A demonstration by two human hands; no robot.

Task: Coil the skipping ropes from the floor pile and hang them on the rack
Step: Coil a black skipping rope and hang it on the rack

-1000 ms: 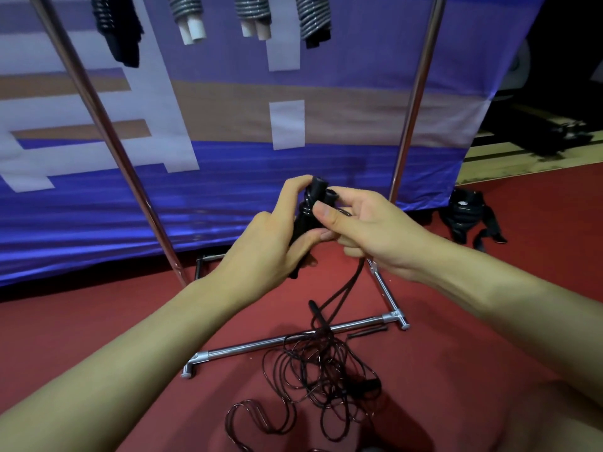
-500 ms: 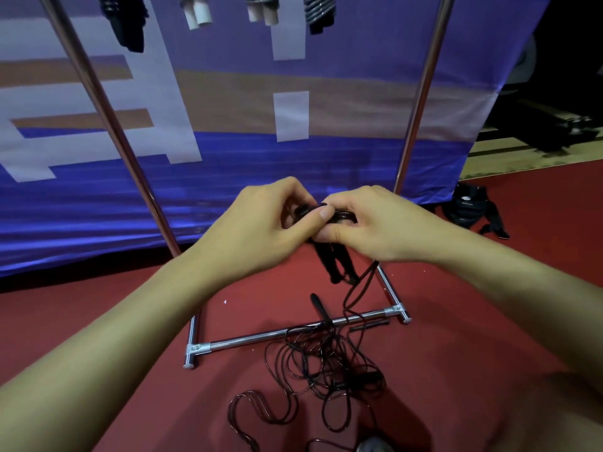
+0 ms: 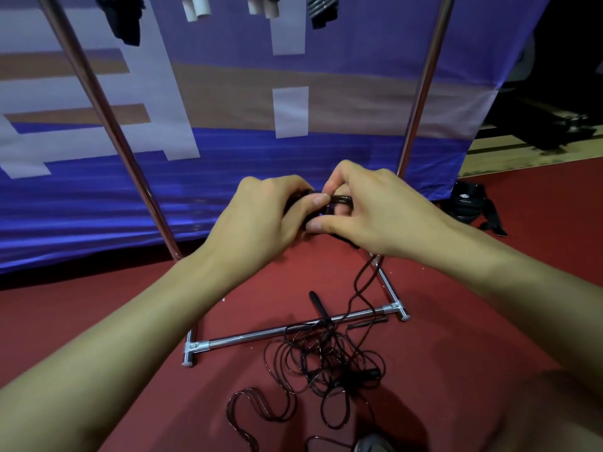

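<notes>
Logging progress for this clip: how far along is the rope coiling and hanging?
Partway. Done: several coiled ropes already hang at the top of the rack. In hand: the left hand and right hand grip a black rope between them, its cord trailing to the floor. Left: the tangled floor pile with loose handles remains to coil and hang.

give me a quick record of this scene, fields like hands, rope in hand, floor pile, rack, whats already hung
left hand: left hand grips the black handles
right hand: right hand pinches a loop of black rope against them
rope in hand: one strand trails down to the floor
floor pile: tangled ropes on red carpet, partly over the rack's base bar
rack: chrome rack, two uprights rising out of frame
already hung: coiled ropes at the top edge, cropped
backdrop: purple banner
</notes>
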